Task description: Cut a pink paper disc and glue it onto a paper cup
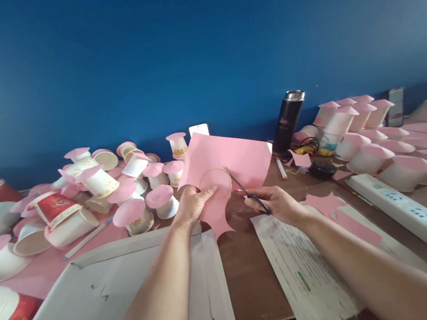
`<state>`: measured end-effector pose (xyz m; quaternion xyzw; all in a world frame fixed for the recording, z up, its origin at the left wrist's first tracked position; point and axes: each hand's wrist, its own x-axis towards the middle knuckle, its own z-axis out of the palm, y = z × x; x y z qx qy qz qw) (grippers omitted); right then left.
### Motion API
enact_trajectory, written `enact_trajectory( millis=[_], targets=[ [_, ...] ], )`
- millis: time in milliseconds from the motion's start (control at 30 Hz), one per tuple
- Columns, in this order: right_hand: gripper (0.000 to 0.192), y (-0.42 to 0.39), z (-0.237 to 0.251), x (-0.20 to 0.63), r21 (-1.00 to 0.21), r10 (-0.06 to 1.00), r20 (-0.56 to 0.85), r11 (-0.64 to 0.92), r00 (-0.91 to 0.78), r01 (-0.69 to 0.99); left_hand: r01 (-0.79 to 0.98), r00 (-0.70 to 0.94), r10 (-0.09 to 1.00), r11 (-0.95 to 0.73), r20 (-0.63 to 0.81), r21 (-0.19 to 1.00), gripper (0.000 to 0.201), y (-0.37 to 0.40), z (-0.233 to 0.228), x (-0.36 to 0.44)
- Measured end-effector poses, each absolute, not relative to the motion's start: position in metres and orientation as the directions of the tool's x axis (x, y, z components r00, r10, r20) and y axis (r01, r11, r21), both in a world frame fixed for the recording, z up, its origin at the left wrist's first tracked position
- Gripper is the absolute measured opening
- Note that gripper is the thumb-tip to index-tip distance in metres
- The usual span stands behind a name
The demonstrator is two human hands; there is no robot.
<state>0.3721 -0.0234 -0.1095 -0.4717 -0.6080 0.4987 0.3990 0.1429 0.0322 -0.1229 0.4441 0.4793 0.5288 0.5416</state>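
Note:
My left hand [192, 202] holds up a pink paper sheet [233, 159] with a circle drawn on it, fingers pinching near that circle. My right hand [275, 203] grips black scissors [245, 190], whose blades reach the circle's right side. Both hands hover over the brown table [247, 273], just in front of a blue wall.
Many paper cups capped with pink discs [133, 218] lie in heaps at left and at right [371, 156]. A black flask [288, 127], a phone [198, 129], a white power strip [399, 203], printed papers [304, 270], grey card [99, 308] and pink scraps [327, 201] surround my hands.

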Motion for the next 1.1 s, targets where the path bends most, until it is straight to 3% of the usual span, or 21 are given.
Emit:
enact_trajectory(
  millis=[167, 333, 500, 667, 1000, 1100],
  targets=[
    [0.049, -0.023, -0.11, 0.376, -0.979, 0.968, -0.005, 0.046, -0.252, 0.196, 0.0, 0.005, 0.998, -0.069, 0.069, 0.998, 0.039, 0.029, -0.113, 0.145],
    [0.053, -0.023, -0.11, 0.377, -0.979, 0.966, -0.029, 0.025, -0.257, 0.202, -0.102, 0.141, 0.988, -0.049, 0.063, 0.994, 0.036, 0.027, -0.107, 0.145],
    [0.05, -0.022, -0.111, 0.377, -0.975, 0.966, -0.014, 0.044, -0.258, 0.218, 0.071, -0.001, 0.998, -0.066, 0.066, 0.995, 0.042, 0.029, -0.108, 0.143],
    [0.049, -0.022, -0.111, 0.375, -0.974, 0.971, -0.012, 0.043, -0.24, 0.221, 0.172, 0.003, 0.997, -0.074, 0.075, 0.982, 0.047, 0.029, -0.108, 0.141],
    [0.057, -0.023, -0.105, 0.374, -0.977, 0.971, 0.029, 0.078, -0.237, 0.199, 0.276, 0.218, 0.974, -0.118, 0.058, 0.954, 0.048, 0.031, -0.117, 0.14],
    [0.056, -0.023, -0.104, 0.375, -0.975, 0.972, 0.03, 0.08, -0.233, 0.206, 0.263, 0.215, 0.975, -0.119, 0.062, 0.957, 0.051, 0.03, -0.116, 0.141]
  ],
)
